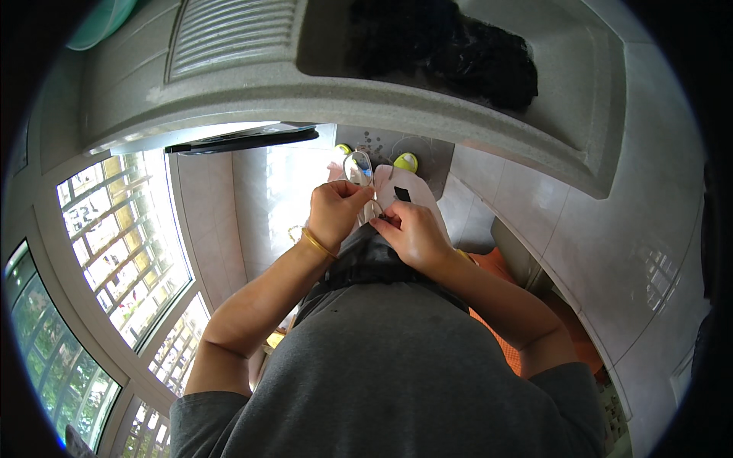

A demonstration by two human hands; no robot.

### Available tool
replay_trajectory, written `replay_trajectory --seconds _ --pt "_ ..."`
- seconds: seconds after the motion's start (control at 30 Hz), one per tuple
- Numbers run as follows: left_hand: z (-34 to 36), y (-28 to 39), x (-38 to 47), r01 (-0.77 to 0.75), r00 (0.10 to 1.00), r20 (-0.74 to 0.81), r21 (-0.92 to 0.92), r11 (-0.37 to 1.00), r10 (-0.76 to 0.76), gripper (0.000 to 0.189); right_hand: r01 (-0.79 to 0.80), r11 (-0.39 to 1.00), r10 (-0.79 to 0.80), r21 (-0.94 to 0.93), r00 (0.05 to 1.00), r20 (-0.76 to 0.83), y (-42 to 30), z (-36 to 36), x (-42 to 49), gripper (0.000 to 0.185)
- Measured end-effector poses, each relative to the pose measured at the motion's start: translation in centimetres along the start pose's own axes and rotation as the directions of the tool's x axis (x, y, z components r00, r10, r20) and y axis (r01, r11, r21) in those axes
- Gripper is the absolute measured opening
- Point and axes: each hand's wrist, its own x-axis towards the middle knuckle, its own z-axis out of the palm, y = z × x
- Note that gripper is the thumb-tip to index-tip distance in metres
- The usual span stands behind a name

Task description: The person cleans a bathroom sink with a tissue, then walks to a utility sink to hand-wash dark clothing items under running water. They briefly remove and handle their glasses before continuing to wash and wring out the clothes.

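Note:
My left hand (pixel 337 210), a gold bangle at its wrist, pinches a thin pale looped cord (pixel 358 153) between thumb and fingers in front of my waist. Close beside it on the right, my right hand (pixel 409 232) is closed with its fingertips on a small dark piece at the cord's lower part; what that piece is, I cannot tell. Both hands are above the dark waistband of my clothing. Beyond them are pink cloth (pixel 421 186) with a black patch, and yellow-green slippers (pixel 405 162) on the floor.
A grey stone-like sink counter (pixel 257 100) with a ribbed washboard crosses the top. Black wet-looking cloth (pixel 487 63) lies in its basin. A green basin (pixel 103 23) stands at the upper left. Barred windows (pixel 126 246) are on the left, a tiled wall on the right, orange cloth (pixel 495 266) low behind my right arm.

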Motion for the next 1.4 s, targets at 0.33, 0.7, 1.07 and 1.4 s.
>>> replay_trajectory --seconds 0.33,0.7,1.07,1.4 --pt "0.1 0.6 -0.3 0.004 1.000 0.029 -0.050 0.999 -0.003 0.018 -0.030 0.999 0.031 -0.012 0.999 0.040 -0.5 -0.7 0.2 0.023" --pt "-2.3 1.1 0.6 -0.096 0.993 -0.077 -0.031 0.995 0.094 0.018 -0.212 0.976 0.184 0.056 0.928 0.323 2.0 -3.3 0.4 0.025" --pt "-9.4 8.4 -2.4 -0.358 0.877 0.412 0.219 0.907 0.247 0.007 0.616 0.763 -0.644 -0.196 0.752 -0.140 -4.2 -8.8 3.4 0.026" --pt "-11.8 10.3 0.0 -0.022 0.749 0.663 0.018 1.000 0.005 0.016 0.824 0.424 -0.856 -0.375 0.500 0.131 -10.0 -8.4 4.9 0.024"
